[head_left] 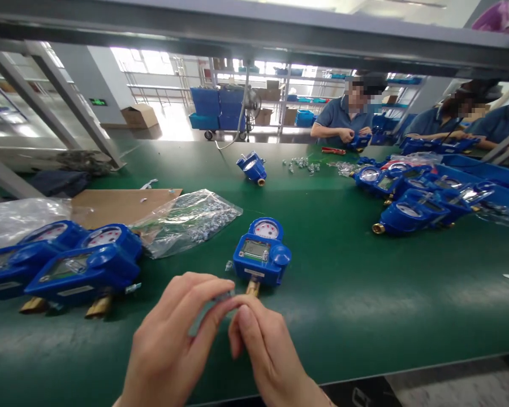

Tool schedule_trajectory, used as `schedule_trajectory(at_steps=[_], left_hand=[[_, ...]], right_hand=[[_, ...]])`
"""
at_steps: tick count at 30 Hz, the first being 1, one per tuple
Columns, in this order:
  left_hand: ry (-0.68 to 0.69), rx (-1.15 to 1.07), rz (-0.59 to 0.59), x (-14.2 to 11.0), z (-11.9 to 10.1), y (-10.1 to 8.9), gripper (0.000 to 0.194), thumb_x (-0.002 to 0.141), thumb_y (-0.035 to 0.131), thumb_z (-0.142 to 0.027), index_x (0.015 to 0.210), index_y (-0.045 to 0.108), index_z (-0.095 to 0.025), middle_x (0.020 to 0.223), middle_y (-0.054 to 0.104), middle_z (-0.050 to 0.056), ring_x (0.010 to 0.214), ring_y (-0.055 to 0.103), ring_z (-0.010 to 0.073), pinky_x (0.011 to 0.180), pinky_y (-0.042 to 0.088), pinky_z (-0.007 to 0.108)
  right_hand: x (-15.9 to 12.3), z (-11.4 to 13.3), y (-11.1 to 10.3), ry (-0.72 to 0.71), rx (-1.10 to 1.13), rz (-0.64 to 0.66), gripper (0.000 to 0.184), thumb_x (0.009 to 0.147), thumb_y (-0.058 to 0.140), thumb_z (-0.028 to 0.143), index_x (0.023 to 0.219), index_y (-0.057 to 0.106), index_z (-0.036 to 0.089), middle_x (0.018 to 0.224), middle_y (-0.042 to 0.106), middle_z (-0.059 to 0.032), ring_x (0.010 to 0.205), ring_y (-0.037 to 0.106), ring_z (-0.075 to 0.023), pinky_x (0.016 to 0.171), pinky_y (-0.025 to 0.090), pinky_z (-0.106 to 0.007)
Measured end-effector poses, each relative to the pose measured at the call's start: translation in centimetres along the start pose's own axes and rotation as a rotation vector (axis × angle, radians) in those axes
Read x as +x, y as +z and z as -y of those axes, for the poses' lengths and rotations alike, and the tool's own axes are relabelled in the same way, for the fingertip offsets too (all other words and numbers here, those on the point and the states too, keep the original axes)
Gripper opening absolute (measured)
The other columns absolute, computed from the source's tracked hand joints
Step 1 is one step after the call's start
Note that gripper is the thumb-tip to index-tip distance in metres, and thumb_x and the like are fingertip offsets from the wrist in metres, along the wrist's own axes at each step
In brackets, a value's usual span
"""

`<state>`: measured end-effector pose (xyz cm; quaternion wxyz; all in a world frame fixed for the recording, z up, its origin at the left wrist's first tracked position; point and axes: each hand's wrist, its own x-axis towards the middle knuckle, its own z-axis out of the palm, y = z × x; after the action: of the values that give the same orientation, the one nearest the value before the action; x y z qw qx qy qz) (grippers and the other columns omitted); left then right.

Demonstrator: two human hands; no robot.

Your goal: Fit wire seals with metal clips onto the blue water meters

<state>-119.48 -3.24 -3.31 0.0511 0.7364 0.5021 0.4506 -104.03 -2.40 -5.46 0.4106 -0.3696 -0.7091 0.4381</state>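
My left hand (pixel 169 345) and my right hand (pixel 269 356) meet over the green table (pixel 365 294) near its front edge. Their fingertips pinch together on a small clear, silvery part (pixel 225 296) that is too blurred to name. Just beyond the fingers lies a blue water meter (pixel 262 253) with a round dial, a small screen and a brass fitting pointing toward me. The hands do not touch the meter.
Two blue meters (pixel 63 263) lie at the left beside a clear bag of small metal parts (pixel 190 217) and a cardboard sheet (pixel 123 204). Another meter (pixel 252 167) sits farther back. Several meters (pixel 415 198) pile at the right. Co-workers in blue shirts (pixel 343 118) sit across the table.
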Motion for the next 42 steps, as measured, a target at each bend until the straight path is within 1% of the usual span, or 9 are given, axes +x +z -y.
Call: schedule_trajectory(at_steps=[4, 6, 10, 16, 20, 25, 31, 36, 42], left_hand=[[-0.329, 0.069, -0.050, -1.8, 4.3, 0.1, 0.021, 0.083, 0.061, -0.044, 0.100, 0.062, -0.032, 0.093, 0.065, 0.000, 0.083, 0.061, 0.0221, 0.075, 0.044, 0.033], [-0.365, 0.137, -0.001, -2.6, 6.3, 0.6, 0.022, 0.083, 0.059, -0.045, 0.099, 0.063, -0.031, 0.095, 0.065, 0.002, 0.087, 0.060, 0.0246, 0.078, 0.044, 0.037], [-0.137, 0.225, 0.175, -3.3, 6.5, 2.9, 0.025, 0.086, 0.056, -0.034, 0.109, 0.063, -0.030, 0.117, 0.061, 0.007, 0.111, 0.053, 0.0304, 0.094, 0.039, 0.045], [0.120, -0.111, 0.444, -2.9, 2.1, 5.6, 0.030, 0.092, 0.046, -0.012, 0.115, 0.056, -0.029, 0.111, 0.064, 0.002, 0.110, 0.055, 0.0173, 0.112, 0.021, 0.042], [-0.063, -0.269, 0.428, -2.5, 1.7, 5.3, 0.014, 0.093, 0.047, -0.015, 0.095, 0.058, -0.023, 0.092, 0.060, 0.000, 0.090, 0.057, 0.0126, 0.089, 0.041, 0.027], [-0.271, -0.248, 0.392, -1.8, 1.6, 4.2, 0.009, 0.094, 0.049, -0.024, 0.097, 0.057, -0.023, 0.086, 0.052, -0.001, 0.074, 0.053, 0.0100, 0.064, 0.041, 0.021], [-0.055, 0.022, 0.238, 0.4, 0.9, 3.1, 0.011, 0.092, 0.053, -0.022, 0.099, 0.060, -0.022, 0.082, 0.047, -0.001, 0.071, 0.049, 0.0093, 0.065, 0.038, 0.021], [0.131, 0.235, 0.110, 1.9, 0.2, 3.2, 0.012, 0.090, 0.054, -0.017, 0.099, 0.063, -0.016, 0.081, 0.048, -0.001, 0.068, 0.049, 0.0082, 0.064, 0.037, 0.021], [0.185, 0.312, 0.066, 2.6, 0.0, 3.4, 0.012, 0.090, 0.055, -0.018, 0.097, 0.065, -0.014, 0.079, 0.047, 0.000, 0.066, 0.049, 0.0090, 0.061, 0.037, 0.022]], right_hand=[[-2.3, -2.9, -1.7, 0.189, -0.075, 0.006, 0.034, 0.099, 0.039, 0.038, 0.081, 0.060, 0.020, 0.074, 0.059, 0.0006, 0.070, 0.055, -0.0127, 0.065, 0.038, -0.023], [-3.3, -4.3, -2.9, 0.207, -0.136, -0.053, 0.033, 0.099, 0.039, 0.038, 0.080, 0.058, 0.019, 0.074, 0.058, 0.0004, 0.070, 0.054, -0.0128, 0.065, 0.036, -0.023], [-4.2, -5.7, -3.5, 0.222, -0.166, -0.046, 0.031, 0.100, 0.038, 0.035, 0.081, 0.057, 0.019, 0.075, 0.057, 0.0004, 0.072, 0.053, -0.0126, 0.068, 0.036, -0.023], [-3.7, -6.0, -2.6, 0.114, -0.109, -0.022, 0.026, 0.099, 0.041, 0.030, 0.082, 0.056, 0.019, 0.080, 0.059, 0.0001, 0.075, 0.053, -0.0121, 0.070, 0.037, -0.021], [-3.7, -6.2, -3.0, 0.140, -0.111, -0.032, 0.029, 0.099, 0.042, 0.033, 0.078, 0.057, 0.018, 0.075, 0.058, 0.0009, 0.072, 0.053, -0.0118, 0.068, 0.036, -0.022], [-3.3, -7.3, -4.0, 0.174, -0.100, -0.133, 0.028, 0.098, 0.044, 0.033, 0.080, 0.060, 0.019, 0.077, 0.058, 0.0004, 0.075, 0.054, -0.0119, 0.071, 0.037, -0.022], [-3.2, -9.9, -5.9, 0.307, -0.056, -0.511, 0.030, 0.100, 0.035, 0.041, 0.096, 0.056, 0.020, 0.074, 0.050, 0.0009, 0.064, 0.048, -0.0120, 0.064, 0.038, -0.025], [-3.3, -10.2, -6.3, 0.266, -0.078, -0.497, 0.030, 0.099, 0.036, 0.040, 0.092, 0.057, 0.020, 0.079, 0.050, -0.0002, 0.066, 0.049, -0.0116, 0.065, 0.039, -0.026], [-3.4, -10.1, -6.2, 0.251, -0.110, -0.484, 0.030, 0.099, 0.036, 0.038, 0.090, 0.058, 0.020, 0.078, 0.048, 0.0003, 0.065, 0.048, -0.0118, 0.064, 0.038, -0.026]])
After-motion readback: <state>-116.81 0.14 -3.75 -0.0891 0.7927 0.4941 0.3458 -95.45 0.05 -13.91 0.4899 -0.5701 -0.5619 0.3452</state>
